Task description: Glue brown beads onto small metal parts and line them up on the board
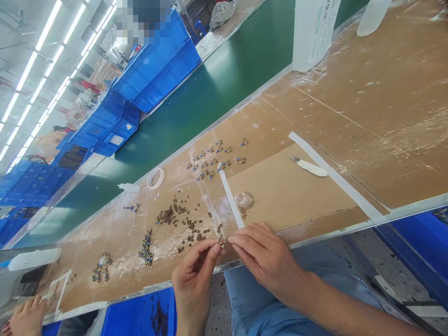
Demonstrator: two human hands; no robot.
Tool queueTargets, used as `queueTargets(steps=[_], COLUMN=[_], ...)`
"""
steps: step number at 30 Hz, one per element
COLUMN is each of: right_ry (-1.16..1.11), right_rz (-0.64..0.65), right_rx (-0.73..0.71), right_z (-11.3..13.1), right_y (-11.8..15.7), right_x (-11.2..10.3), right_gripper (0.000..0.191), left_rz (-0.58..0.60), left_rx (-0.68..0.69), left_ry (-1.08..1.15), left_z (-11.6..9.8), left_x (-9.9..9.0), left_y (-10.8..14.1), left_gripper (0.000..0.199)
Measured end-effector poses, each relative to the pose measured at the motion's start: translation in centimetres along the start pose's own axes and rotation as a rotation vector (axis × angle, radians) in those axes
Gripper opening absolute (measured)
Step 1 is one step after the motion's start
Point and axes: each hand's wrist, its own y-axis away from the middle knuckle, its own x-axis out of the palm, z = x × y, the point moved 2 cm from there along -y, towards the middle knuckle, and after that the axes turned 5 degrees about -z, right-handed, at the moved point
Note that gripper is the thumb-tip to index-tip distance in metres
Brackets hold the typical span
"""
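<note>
Well to the left of the clear cup on the brown worktop, another person's hand is at the near edge, with a white bottle lying beyond it. Coming closer to the cup from there, a cluster of small blue-and-gold parts lies on the worktop, then a small squeeze bottle at the far edge, then a tighter heap of blue-and-gold parts. A roll of tape lies farther back than the cup, to its left. Many loose dark rings are scattered nearer the cup, on its left side. More blue-and-gold parts are spread out beyond the cup and to its left.

The left hand is nearer the person than the cup and left of it; its grip pinches a small gold-coloured piece between thumb and forefinger. The right hand, on the near side of the cup, has its fingertips bunched just beside that piece (whether they grasp anything, I cannot tell).

To the right of the cup lies a white-handled knife, blade pointing towards the cup's side. Farther right and beyond the cup stands a large white bottle.
</note>
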Motion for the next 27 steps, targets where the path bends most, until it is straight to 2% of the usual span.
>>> queueTargets(steps=[6, 13, 17, 19, 22, 24, 27], right_ry=[-0.093, -0.102, -0.044, 0.009, 0.057, 0.059, 0.072], right_rz=[-0.021, 0.050, 0.025, 0.009, -0.013, -0.001, 0.021], right_rx=[0.001, -0.052, -0.104, -0.122, -0.139, -0.170, -0.217], right_z=[0.6, 0.9, 1.1, 1.1, 0.8, 0.6, 0.3], right_y=[-0.3, -0.5, -1.0, -1.4, -1.6, -1.4, -1.1], right_x=[-0.2, -0.1, 0.2, 0.3, 0.5, 0.8, 1.2], right_gripper=[0.015, 0.023, 0.023, 0.020, 0.017, 0.019, 0.021], left_rz=[-0.002, 0.033, 0.061, 0.049, -0.004, -0.010, -0.022], left_rx=[-0.034, -0.004, -0.069, -0.098, -0.093, -0.049, -0.011], left_ry=[0.089, 0.052, 0.084, 0.089, 0.056, -0.010, -0.065], left_z=[-0.7, -1.2, -0.8, -0.4, 0.5, 1.0, 1.4], left_x=[-0.3, -0.3, -1.0, -1.4, -1.3, -0.4, 1.9], left_y=[0.9, 1.1, 0.5, -0.9, -4.6, -7.6, -11.4], left_gripper=[0.010, 0.010, 0.013, 0.014, 0.015, 0.013, 0.006])
